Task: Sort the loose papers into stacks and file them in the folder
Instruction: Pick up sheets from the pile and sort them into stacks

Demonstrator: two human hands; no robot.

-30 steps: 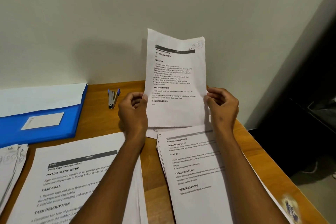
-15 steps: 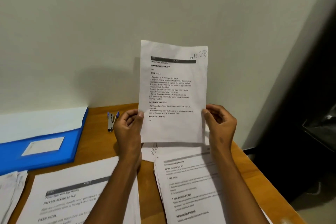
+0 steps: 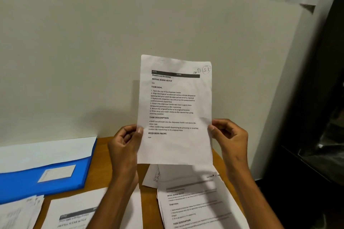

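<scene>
- One printed sheet (image 3: 176,109) is held upright, pinched by the left hand (image 3: 126,147) and right hand (image 3: 229,136).
- Stacks (image 3: 197,204) are already laid near; the blue folder (image 3: 44,178), far left, is judged still unfilled.

Table crowded with paper; open air above it

The blue folder (image 3: 44,178) covers the far left of the table (image 3: 104,165), paper stacks lie at near left (image 3: 20,214), near middle (image 3: 74,210) and right (image 3: 195,204), leaving only narrow strips of bare wood between them. The wall (image 3: 130,24) closes off the back; a held sheet (image 3: 176,109) stands upright between both hands, blocking the middle.
</scene>
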